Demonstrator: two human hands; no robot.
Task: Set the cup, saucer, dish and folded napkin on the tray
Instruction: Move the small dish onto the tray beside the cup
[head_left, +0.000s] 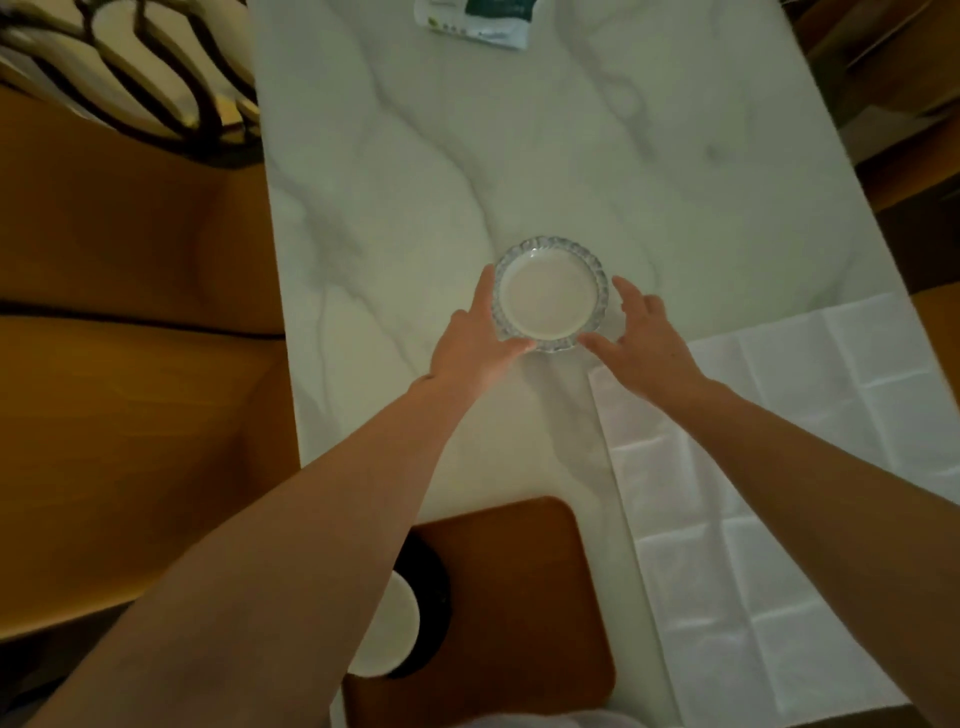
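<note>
A round glass dish with a scalloped rim rests on the white marble table. My left hand grips its left edge, thumb on the near rim. My right hand is spread beside its right edge, thumb touching the near rim, fingers apart. Close to me lies a brown wooden tray. On the tray's left part stands a white cup on a dark saucer, partly hidden by my left forearm. A white creased napkin lies unfolded on the table at the right.
A printed packet lies at the table's far edge. A patterned chair stands at the far left, with wooden floor left of the table. Wooden furniture shows at the far right.
</note>
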